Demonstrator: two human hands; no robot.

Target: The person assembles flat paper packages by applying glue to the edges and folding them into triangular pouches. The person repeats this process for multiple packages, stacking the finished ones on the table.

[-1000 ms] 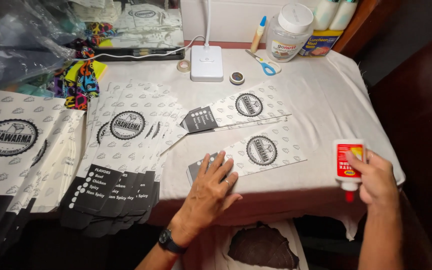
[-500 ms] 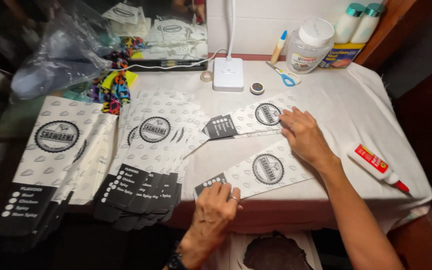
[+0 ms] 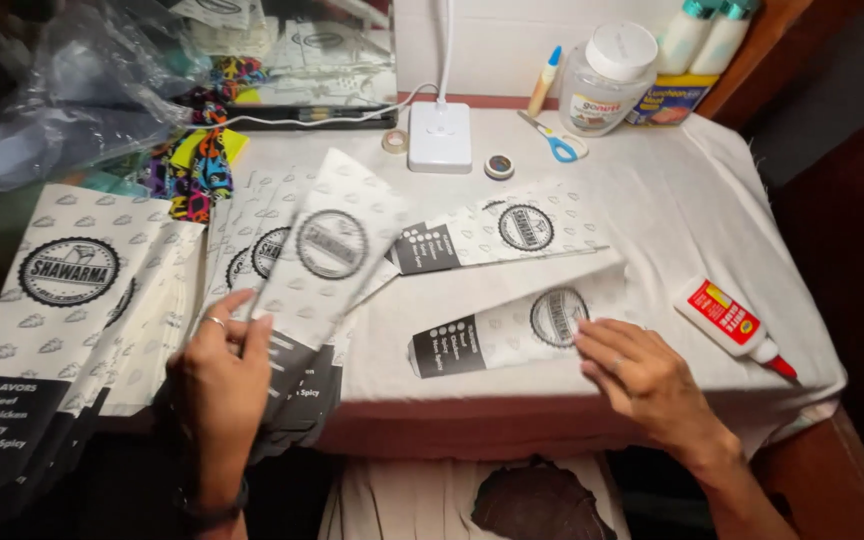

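Meanwhile, left hand (image 3: 220, 372) lifts sleeve (image 3: 324, 262) (printed).

Two hands show: the left hand (image 3: 220, 375) and the right hand (image 3: 642, 375). One printed paper sleeve (image 3: 327, 262) is lifted off the worktop (image 3: 672, 200); two more lie flat singly, a near sleeve (image 3: 517, 330) and a far sleeve (image 3: 502, 232). Two fanned stacks of sleeves lie at left, too overlapped to count. One glue bottle (image 3: 732, 325), one jar (image 3: 607, 80), one pair of blue-handled scissors (image 3: 552, 140), two tape rolls (image 3: 498, 166), one lamp base (image 3: 439, 137).
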